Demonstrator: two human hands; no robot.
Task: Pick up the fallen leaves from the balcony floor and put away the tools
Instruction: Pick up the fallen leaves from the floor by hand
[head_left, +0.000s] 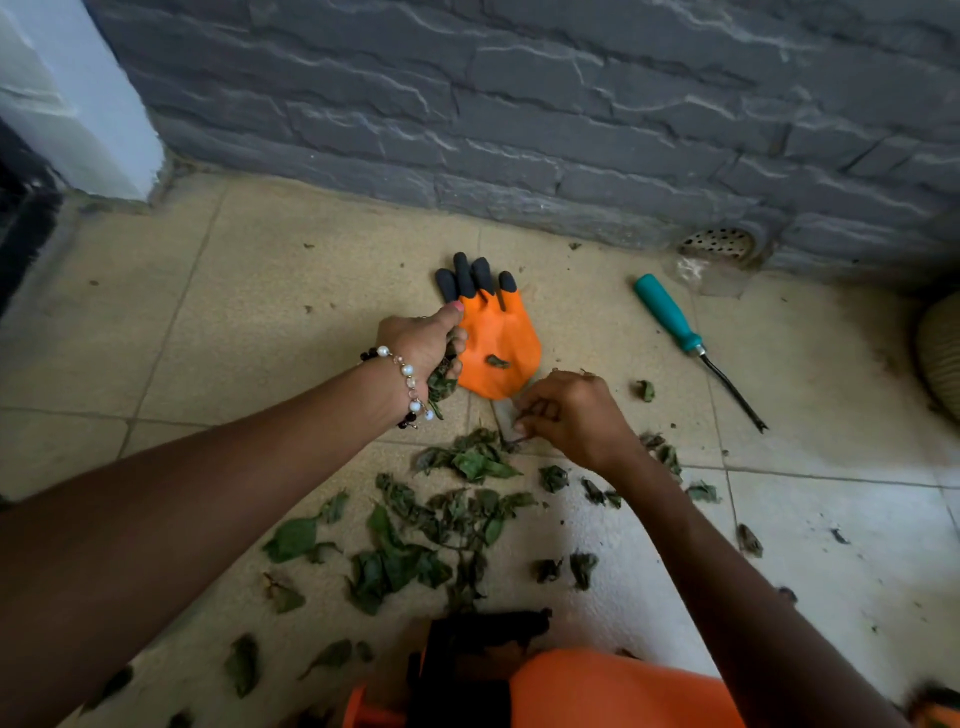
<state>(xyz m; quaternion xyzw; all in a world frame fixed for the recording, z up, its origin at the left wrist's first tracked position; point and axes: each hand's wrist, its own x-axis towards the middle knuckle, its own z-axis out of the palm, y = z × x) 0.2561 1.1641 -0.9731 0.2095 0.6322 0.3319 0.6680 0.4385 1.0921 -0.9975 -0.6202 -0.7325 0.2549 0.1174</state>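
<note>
Two bare hands at work over a beige tiled balcony floor (291, 291).

Left hand (423, 345): fingers curled tight round a bunch of wilted dark-green leaves (441, 384), which hang out below the fist; beaded pearl-and-dark bracelet (408, 382) on the wrist.

Right hand (569, 410): thumb and fingertips pinching a thin dark stem (522, 439) just above the floor, at the far edge of the leaf litter.

Scattered fallen leaves (441, 525): many, dark green, limp and crumpled, some curled into small clumps; the densest patch lies near the person, between the two forearms, with loose pieces trailing to the near left and to the right. One small leaf (497, 361) rests on the glove.

Orange rubber gardening glove with black claw fingertips (493, 332): flat on the floor, fingers pointing far toward the wall, just beyond both hands, touching the left hand's fingers.

Hand weeder with teal plastic handle and dark forked metal shaft (691, 340): lying on the floor to the right, well apart from the hands, handle far, fork near.

Grey stone-faced wall (519, 114): along the far side, with a round perforated drain cover (719, 243) at its foot on the right.

Second orange and black item (597, 691): at the near edge, partly cut off; its kind cannot be told.
</note>
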